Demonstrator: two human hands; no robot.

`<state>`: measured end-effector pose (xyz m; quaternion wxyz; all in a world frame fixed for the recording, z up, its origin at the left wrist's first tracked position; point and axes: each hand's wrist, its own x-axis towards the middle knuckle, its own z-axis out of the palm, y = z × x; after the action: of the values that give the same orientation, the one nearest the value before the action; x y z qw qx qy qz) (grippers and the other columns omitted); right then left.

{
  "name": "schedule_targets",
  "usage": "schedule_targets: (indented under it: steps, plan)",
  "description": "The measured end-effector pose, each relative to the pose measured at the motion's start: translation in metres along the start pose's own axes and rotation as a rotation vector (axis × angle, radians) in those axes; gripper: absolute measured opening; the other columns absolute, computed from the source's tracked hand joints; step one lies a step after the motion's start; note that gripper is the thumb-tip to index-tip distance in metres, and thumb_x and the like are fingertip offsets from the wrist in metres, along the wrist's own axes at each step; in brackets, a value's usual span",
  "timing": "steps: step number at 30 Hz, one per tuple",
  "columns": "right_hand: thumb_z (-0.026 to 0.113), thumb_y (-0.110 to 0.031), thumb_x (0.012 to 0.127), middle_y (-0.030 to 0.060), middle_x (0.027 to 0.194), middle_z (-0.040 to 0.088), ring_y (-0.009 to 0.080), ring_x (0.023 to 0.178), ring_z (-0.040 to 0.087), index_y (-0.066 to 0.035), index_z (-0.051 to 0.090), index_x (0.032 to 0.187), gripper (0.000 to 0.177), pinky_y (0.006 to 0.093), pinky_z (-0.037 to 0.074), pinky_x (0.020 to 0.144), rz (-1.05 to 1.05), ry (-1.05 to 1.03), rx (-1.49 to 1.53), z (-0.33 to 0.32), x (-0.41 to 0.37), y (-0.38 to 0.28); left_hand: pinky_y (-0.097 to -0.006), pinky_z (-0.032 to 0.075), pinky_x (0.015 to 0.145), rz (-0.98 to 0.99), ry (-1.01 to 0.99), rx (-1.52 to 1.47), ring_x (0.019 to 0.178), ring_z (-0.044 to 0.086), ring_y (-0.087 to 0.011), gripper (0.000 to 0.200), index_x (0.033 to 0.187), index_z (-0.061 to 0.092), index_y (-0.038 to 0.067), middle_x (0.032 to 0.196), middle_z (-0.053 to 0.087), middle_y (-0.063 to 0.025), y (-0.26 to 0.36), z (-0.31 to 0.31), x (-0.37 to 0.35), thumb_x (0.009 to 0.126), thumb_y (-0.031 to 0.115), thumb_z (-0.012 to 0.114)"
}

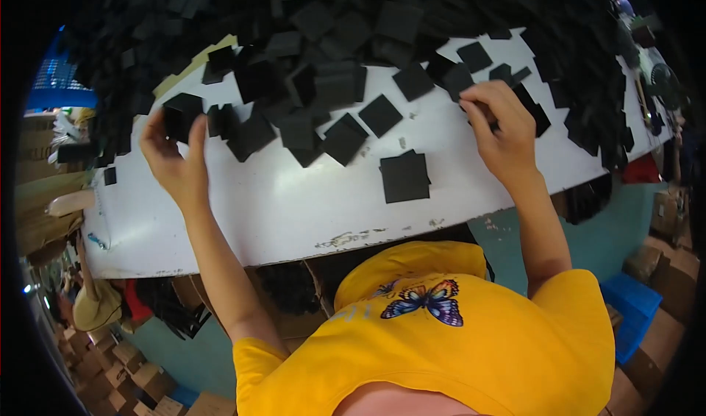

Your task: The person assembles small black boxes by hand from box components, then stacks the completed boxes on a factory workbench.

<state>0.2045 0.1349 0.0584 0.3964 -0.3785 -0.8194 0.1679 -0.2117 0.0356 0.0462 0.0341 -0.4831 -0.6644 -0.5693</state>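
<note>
At the left of the table, my left hand (175, 162) is closed around a small stack of black square pieces (184, 111), with the thumb on one side and the fingers on the other. My right hand (506, 125) is pinched at the right, its fingertips beside a black square (457, 80). Whether anything is between those fingertips is hidden. Between the hands, near the table's front edge, lies a slightly uneven stack of black squares (404, 177). Several loose squares, such as one tilted square (381, 115), lie scattered just behind it.
A large heap of black squares (331, 26) covers the back of the white table (279, 210), with more piled along the right. A yellowish sheet (195, 64) shows at the back left. On the floor at the right stands a blue crate (632, 317); cardboard boxes (151, 379) are at the lower left.
</note>
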Motion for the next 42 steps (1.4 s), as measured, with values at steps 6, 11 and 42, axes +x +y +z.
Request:
schedule_targets:
  steps: [6,11,42]
  plan:
    - [0.078,-0.012,0.082,0.0114,0.100,0.062,0.0309,0.092,0.065,-0.002,0.063,0.096,0.023,0.0403,0.055,0.074,-0.188,-0.128,-0.146,0.038,0.023,-0.006,-0.0413,0.046,0.098,0.270,-0.494,-0.364,0.112,0.062,-0.0326,0.061,0.121,0.061,0.008,0.119,0.066,-0.0140,0.142,0.040,-0.101,0.068,0.015,0.090]
    - [0.080,-0.019,0.080,0.0142,0.101,0.058,0.0346,0.096,0.065,0.000,0.059,0.095,0.032,0.0438,0.056,0.076,0.017,-0.250,-0.329,0.067,0.034,0.005,-0.0386,0.046,0.103,0.283,-0.705,-0.135,0.117,0.061,-0.0277,0.079,0.136,0.050,0.006,0.125,0.064,-0.0149,0.163,0.068,-0.113,0.069,0.009,0.091]
    - [0.069,-0.004,0.079,0.0110,0.082,0.064,0.0268,0.076,0.064,-0.002,0.064,0.090,0.012,0.0337,0.051,0.069,0.044,-0.648,0.378,-0.001,0.042,-0.056,-0.0404,0.043,0.108,0.133,-0.602,-0.449,0.125,0.056,-0.0299,0.078,0.131,0.046,0.005,0.133,0.055,-0.0147,0.127,0.088,-0.145,0.069,0.010,0.093]
